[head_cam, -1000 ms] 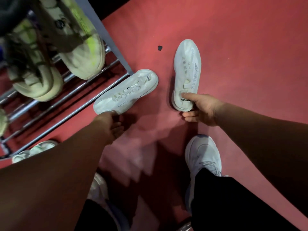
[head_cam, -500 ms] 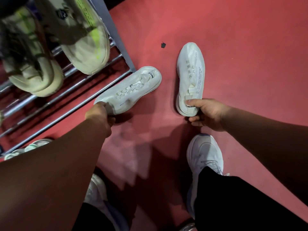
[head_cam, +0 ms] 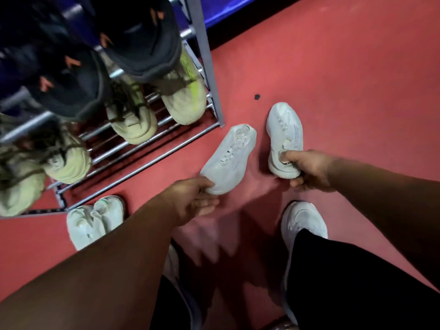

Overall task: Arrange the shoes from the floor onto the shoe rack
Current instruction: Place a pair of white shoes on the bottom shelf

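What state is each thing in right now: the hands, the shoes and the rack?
Left hand: grips the heel of the white shoe near the rack.
Right hand: grips the heel of the other white shoe, thumb inside its opening.
Pale green shoes: lying on the floor, untouched.
Shoe rack: holds yellowish shoes and dark shoes.

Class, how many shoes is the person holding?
2. The left shoe, by the rack's corner, has its heel in the left hand; the right shoe, beside it, has its heel in the right hand. Neither is hidden.
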Demonstrator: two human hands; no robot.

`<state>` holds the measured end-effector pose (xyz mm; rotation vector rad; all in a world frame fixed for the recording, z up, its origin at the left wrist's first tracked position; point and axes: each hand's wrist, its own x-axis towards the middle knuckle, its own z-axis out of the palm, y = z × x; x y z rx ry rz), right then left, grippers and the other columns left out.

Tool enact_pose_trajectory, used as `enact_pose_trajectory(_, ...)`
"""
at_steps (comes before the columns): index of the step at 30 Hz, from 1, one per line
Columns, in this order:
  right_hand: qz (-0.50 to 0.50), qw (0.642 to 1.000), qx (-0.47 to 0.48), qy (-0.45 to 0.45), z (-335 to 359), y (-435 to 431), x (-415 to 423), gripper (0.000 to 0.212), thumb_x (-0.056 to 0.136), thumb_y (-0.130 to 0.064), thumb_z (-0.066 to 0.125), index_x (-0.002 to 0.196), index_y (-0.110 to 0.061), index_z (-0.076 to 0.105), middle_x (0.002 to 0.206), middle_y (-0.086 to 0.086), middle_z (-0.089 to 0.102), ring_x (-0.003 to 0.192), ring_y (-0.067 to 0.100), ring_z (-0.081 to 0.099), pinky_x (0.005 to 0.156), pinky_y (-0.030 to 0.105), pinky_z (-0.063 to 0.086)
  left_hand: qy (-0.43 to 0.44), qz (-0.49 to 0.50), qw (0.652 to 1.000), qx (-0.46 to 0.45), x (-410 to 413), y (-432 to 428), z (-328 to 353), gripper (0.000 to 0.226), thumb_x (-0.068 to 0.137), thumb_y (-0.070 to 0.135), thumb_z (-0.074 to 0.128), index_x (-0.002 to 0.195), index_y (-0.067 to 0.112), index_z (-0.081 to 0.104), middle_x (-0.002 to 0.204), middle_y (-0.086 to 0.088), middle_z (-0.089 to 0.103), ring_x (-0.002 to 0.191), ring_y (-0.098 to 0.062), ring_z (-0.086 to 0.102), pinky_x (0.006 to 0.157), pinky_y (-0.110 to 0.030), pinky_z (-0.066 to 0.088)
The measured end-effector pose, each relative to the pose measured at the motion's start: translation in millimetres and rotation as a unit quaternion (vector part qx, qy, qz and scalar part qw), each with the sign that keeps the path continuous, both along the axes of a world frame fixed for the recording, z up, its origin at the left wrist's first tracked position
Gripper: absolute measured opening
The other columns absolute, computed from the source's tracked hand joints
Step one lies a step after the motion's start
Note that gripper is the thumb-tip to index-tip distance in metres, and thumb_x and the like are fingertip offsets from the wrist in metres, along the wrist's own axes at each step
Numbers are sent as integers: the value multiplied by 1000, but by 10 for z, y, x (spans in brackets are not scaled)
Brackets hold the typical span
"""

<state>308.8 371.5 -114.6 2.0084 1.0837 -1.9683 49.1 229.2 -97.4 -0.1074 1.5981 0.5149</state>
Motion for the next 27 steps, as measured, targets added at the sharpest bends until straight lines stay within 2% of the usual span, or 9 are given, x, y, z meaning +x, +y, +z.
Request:
enact_pose_trajectory(4, 98, 992, 56, -50, 549, 137, -36, 28, 89, -43, 66, 93, -17, 59, 67, 6, 56, 52, 21, 48, 62, 31, 50, 9, -13, 1000, 8, -115, -174, 587, 19, 85, 26, 63, 76, 10, 67, 63, -4, 62, 62, -19, 67, 50, -24, 54)
enact_pose_trajectory(8, 227, 945, 193, -132, 1132, 141, -305, 38, 89, -42, 65, 90, -3, 62, 70, 16, 54, 53, 27, 51, 53, 30, 45, 43, 14, 998, 41, -264, -493, 1074, 36, 83, 25, 57, 48, 16, 60, 53, -3, 50, 50, -19, 54, 41, -18, 43)
enact_pose_trajectory(11, 280, 922, 223, -148, 1410, -158, -595, 35, 86, -38, 64, 73, -5, 64, 56, 12, 56, 45, 26, 53, 45, 23, 40, 61, 63, 995, 40, -348, -814, 1128, 30, 86, 27, 58, 59, 15, 56, 50, -2, 48, 48, -18, 52, 44, -20, 46)
enact_pose_trajectory(14, 221, 949, 210, -85, 1272, -561, -819, 31, 92, -27, 61, 65, -11, 60, 38, -1, 51, 29, 17, 44, 36, 18, 32, 48, 174, 982, 47, -340, -1143, 920, 25, 87, 29, 58, 68, 14, 61, 54, 0, 51, 56, -16, 55, 57, -25, 54)
enact_pose_trajectory(16, 156, 972, 178, -2, 1080, -822, -932, 20, 92, -24, 65, 76, -11, 64, 48, 0, 55, 30, 13, 43, 36, 18, 30, 27, 245, 968, 48, -324, -1315, 780, 25, 89, 29, 54, 71, 13, 62, 55, 0, 50, 64, -18, 60, 66, -29, 54)
enact_pose_trajectory(18, 167, 975, 138, 40, 925, -980, -1105, 17, 88, -26, 69, 82, -11, 66, 53, 4, 57, 34, 17, 42, 41, 19, 31, 5, 283, 959, 29, -340, -1447, 684, 25, 89, 28, 51, 76, 10, 62, 52, -1, 48, 70, -23, 65, 71, -33, 53)
enact_pose_trajectory(20, 179, 972, 149, 26, 788, -996, -1355, 23, 83, -29, 71, 77, -9, 65, 50, 6, 57, 34, 18, 42, 41, 22, 32, 0, 300, 954, -2, -359, -1544, 601, 24, 86, 28, 51, 85, 7, 61, 50, -3, 49, 68, -26, 65, 65, -32, 53)
enact_pose_trajectory(23, 142, 977, 159, -3, 650, -889, -1781, 35, 71, -45, 68, 78, -10, 65, 60, 10, 59, 39, 21, 45, 46, 30, 40, -6, 349, 937, -4, -421, -1534, 514, 29, 86, 31, 47, 88, 6, 62, 52, -4, 53, 57, -23, 63, 52, -24, 49)
enact_pose_trajectory(27, 144, 981, 130, -10, 738, -877, -1878, 38, 70, -47, 66, 85, -12, 63, 63, 7, 57, 41, 19, 46, 48, 28, 42, -7, 386, 922, 42, -462, -1461, 644, 29, 90, 32, 46, 77, 10, 62, 53, 1, 46, 67, -19, 65, 56, -25, 54)
